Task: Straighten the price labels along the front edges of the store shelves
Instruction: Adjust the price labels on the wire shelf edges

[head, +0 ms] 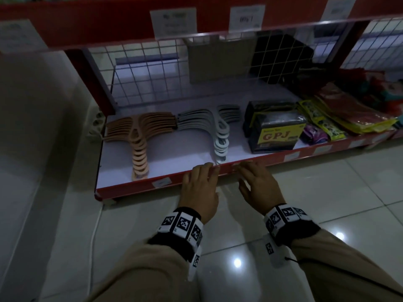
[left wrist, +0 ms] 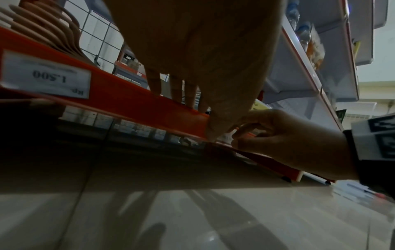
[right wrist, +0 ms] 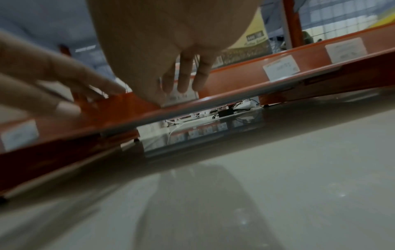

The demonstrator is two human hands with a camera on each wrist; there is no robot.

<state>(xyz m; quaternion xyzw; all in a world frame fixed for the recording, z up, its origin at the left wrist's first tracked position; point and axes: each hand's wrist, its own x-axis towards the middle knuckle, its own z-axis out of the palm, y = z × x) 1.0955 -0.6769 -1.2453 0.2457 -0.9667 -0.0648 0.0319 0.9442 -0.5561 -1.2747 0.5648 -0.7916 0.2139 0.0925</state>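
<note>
The bottom shelf's red front edge (head: 130,188) carries small white price labels. Both my hands are at its middle. My left hand (head: 202,171) lays straight fingers over the top of the edge (left wrist: 138,101), with its thumb (left wrist: 213,133) pressed on the front. Just to the right, my right hand (head: 242,168) pinches a white price label (right wrist: 183,99) between fingers and thumb; the fingers cover most of it. Another label (head: 161,183), reading 1.500 (left wrist: 46,76), sits to the left of my hands. More labels (head: 291,156) follow to the right (right wrist: 281,67).
On the shelf lie tan hangers (head: 139,136), grey hangers (head: 218,131), a black GPJ pack (head: 275,134) and coloured packets (head: 349,118). A wire grid (head: 152,68) backs the shelf. The upper shelf edge (head: 98,25) overhangs with larger labels. Glossy floor tiles (head: 327,192) lie below.
</note>
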